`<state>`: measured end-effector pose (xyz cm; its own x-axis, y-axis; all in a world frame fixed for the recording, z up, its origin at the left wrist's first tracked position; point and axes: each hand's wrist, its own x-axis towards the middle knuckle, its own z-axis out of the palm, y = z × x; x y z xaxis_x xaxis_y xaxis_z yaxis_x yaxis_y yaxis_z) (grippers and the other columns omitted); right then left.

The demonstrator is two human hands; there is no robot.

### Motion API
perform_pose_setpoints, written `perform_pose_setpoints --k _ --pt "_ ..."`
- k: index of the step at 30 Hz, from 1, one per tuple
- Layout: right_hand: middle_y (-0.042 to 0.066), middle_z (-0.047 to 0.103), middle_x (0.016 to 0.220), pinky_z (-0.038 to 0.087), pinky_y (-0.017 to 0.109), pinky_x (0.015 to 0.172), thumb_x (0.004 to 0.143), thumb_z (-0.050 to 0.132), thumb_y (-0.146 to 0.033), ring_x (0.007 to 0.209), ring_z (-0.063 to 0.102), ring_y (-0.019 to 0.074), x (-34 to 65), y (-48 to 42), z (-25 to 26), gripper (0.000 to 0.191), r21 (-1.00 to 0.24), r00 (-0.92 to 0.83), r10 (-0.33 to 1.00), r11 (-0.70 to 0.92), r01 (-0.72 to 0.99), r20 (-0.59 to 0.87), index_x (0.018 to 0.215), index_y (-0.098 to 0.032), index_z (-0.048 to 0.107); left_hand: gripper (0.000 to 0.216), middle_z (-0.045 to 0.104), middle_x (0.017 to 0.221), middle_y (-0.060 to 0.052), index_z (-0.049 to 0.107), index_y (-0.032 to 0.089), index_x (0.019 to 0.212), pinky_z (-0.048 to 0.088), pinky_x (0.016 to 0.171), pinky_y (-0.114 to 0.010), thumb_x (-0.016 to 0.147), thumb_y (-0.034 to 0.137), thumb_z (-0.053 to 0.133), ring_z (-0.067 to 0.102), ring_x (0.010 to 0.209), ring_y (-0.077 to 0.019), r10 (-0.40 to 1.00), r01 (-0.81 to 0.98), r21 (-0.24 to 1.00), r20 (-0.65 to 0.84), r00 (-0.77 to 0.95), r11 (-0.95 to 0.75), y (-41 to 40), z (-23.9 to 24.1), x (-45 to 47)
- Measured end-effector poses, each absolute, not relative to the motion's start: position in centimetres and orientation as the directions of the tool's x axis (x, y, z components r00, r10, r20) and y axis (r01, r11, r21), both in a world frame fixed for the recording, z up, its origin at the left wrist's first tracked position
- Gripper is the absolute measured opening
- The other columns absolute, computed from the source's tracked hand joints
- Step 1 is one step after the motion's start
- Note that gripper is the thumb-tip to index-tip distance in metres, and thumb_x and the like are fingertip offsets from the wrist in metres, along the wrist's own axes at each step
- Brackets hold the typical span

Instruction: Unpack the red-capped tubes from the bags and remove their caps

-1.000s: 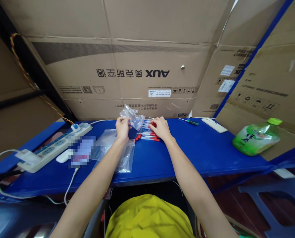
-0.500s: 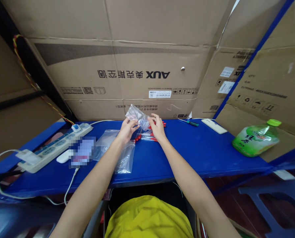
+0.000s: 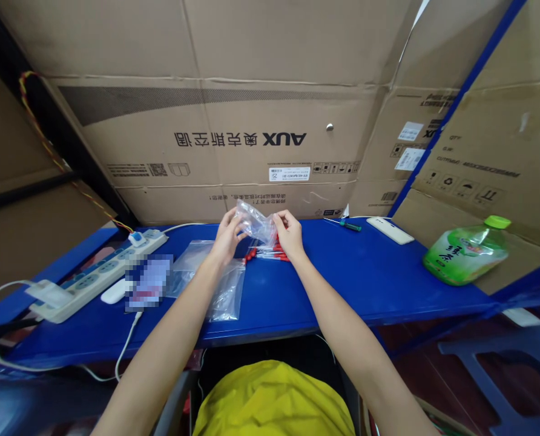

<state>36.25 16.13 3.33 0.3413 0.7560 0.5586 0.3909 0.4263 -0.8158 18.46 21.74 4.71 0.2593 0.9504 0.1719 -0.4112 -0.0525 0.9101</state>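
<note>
A crumpled clear plastic bag (image 3: 255, 223) is stretched between my two hands, above the blue tabletop. My left hand (image 3: 228, 235) has its fingers closed around the bag's left side. At the bag's right edge, my right hand (image 3: 289, 233) pinches the plastic between thumb and fingers. Beneath the bag lies a bunch of thin screwdrivers (image 3: 270, 252) with red ends, partly hidden by the bag and my right hand. More clear plastic bags (image 3: 228, 293) lie flat on the table by my left forearm.
A white power strip (image 3: 102, 275) and a pixelated phone (image 3: 149, 281) with a cable are at left. Toward the back right lie a green-handled screwdriver (image 3: 345, 224) and a white oblong device (image 3: 390, 231). A green-labelled bottle (image 3: 467, 254) lies at right. Cardboard (image 3: 252, 109) walls the back.
My left hand has shifted slightly and the bag between my hands has dropped a little and changed shape. My right hand's fingers have drawn closer together. The view has shifted slightly.
</note>
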Motion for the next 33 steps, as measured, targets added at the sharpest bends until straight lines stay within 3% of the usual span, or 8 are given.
perform_pose_setpoints --k 3,5,8,13,19,28,30,33 --pt "0.003 0.070 0.091 0.051 0.029 0.085 0.101 0.048 -0.052 0.087 0.065 0.0191 36.0 15.8 3.4 0.032 -0.782 0.296 0.760 0.414 0.466 0.578 0.090 -0.024 0.059 0.031 0.070 0.086 -0.002 0.073 0.022 0.096 0.047 0.061 -0.022 0.083 0.048 0.082 0.063 0.072 -0.0135 0.941 -0.245 0.927 0.318 0.110 -0.285 22.3 4.5 18.0" --pt "0.003 0.069 0.088 0.050 0.029 0.082 0.102 0.046 -0.053 0.084 0.064 0.0186 35.9 15.7 3.4 0.033 -0.789 0.323 0.753 0.399 0.468 0.573 0.089 -0.024 0.057 0.029 0.059 0.067 0.001 0.071 0.020 0.084 0.039 0.054 -0.022 0.087 0.048 0.079 0.052 0.059 -0.0118 0.907 -0.147 0.899 0.420 0.030 -0.412 22.4 4.5 17.9" --pt "0.001 0.065 0.080 0.049 0.027 0.073 0.103 0.042 -0.055 0.075 0.062 0.0173 35.9 15.6 3.5 0.035 -0.825 0.426 0.719 0.387 0.412 0.550 0.089 -0.025 0.053 0.028 0.050 0.059 0.004 0.070 0.021 0.079 0.033 0.052 -0.024 0.090 0.046 0.074 0.041 0.053 -0.0115 0.869 -0.071 0.866 0.494 -0.023 -0.494 22.2 4.5 17.9" --pt "-0.001 0.063 0.076 0.049 0.027 0.067 0.104 0.038 -0.064 0.070 0.063 0.0166 36.2 15.7 3.6 0.042 -0.868 0.481 0.727 0.362 0.339 0.491 0.094 -0.026 0.051 0.027 0.052 0.064 0.003 0.069 0.020 0.083 0.034 0.056 -0.025 0.092 0.045 0.070 0.043 0.057 -0.0123 0.841 0.008 0.841 0.541 0.002 -0.541 21.5 4.6 18.3" --pt "-0.007 0.058 0.065 0.043 0.025 0.053 0.095 0.051 -0.076 0.051 0.054 0.0124 35.8 16.1 3.1 0.048 -0.897 0.296 0.847 0.402 0.186 0.441 0.101 -0.028 0.052 0.028 0.051 0.063 0.005 0.060 0.024 0.093 0.034 0.056 -0.024 0.102 0.050 0.058 0.044 0.052 -0.0115 0.829 0.005 0.835 0.547 -0.115 -0.550 20.9 4.7 18.2" --pt "-0.007 0.044 0.059 0.035 0.025 0.051 0.094 0.054 -0.070 0.051 0.045 0.0133 35.4 16.3 3.2 0.044 -0.892 0.377 0.809 0.427 0.150 0.451 0.093 -0.026 0.053 0.025 0.054 0.059 0.005 0.065 0.024 0.099 0.037 0.061 -0.025 0.101 0.049 0.060 0.050 0.054 -0.0149 0.824 0.200 0.824 0.556 -0.108 -0.530 21.4 4.5 17.6" --pt "-0.007 0.045 0.059 0.035 0.025 0.054 0.095 0.055 -0.066 0.052 0.044 0.0131 35.8 16.0 3.3 0.042 -0.869 0.362 0.790 0.446 0.214 0.495 0.091 -0.025 0.056 0.020 0.062 0.069 0.002 0.065 0.026 0.108 0.043 0.070 -0.028 0.098 0.043 0.065 0.059 0.064 -0.0187 0.823 0.276 0.816 0.554 -0.125 -0.508 21.5 4.4 17.4" --pt "-0.006 0.048 0.061 0.037 0.026 0.059 0.098 0.055 -0.060 0.056 0.045 0.0131 36.2 15.4 3.5 0.037 -0.808 0.327 0.751 0.453 0.376 0.573 0.090 -0.024 0.061 0.027 0.071 0.106 -0.007 0.065 0.026 0.119 0.046 0.097 -0.036 0.094 0.033 0.069 0.065 0.103 -0.0274 0.742 0.374 0.730 0.655 -0.145 -0.572 21.3 4.6 17.1"
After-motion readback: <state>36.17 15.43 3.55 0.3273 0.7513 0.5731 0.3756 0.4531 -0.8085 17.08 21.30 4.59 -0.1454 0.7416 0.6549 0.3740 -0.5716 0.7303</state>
